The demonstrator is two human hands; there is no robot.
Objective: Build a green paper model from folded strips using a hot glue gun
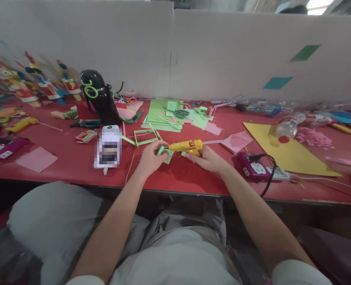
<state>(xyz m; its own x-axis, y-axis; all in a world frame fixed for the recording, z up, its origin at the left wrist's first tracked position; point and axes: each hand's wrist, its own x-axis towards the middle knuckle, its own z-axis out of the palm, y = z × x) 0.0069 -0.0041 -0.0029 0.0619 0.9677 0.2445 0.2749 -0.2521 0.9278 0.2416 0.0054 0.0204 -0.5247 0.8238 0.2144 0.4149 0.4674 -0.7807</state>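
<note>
My right hand (204,157) is closed round the handle of a yellow hot glue gun (187,146), with a pale glue stick (212,141) poking out of its back end. The gun's nozzle points left. My left hand (155,156) pinches a folded piece of light green paper (167,155) right at the nozzle; whether tip and paper touch I cannot tell. Just beyond my left hand lies an open frame of green paper strips (147,136). Green paper sheets (160,114) and dark-handled scissors (181,113) lie farther back.
To the left are a phone (108,148), a black bottle (99,97) and a second yellow glue gun (22,124). On the right sit a purple power box (254,166) with cables, yellow paper (288,152) and plastic bottles (286,128). A white partition (104,35) stands behind.
</note>
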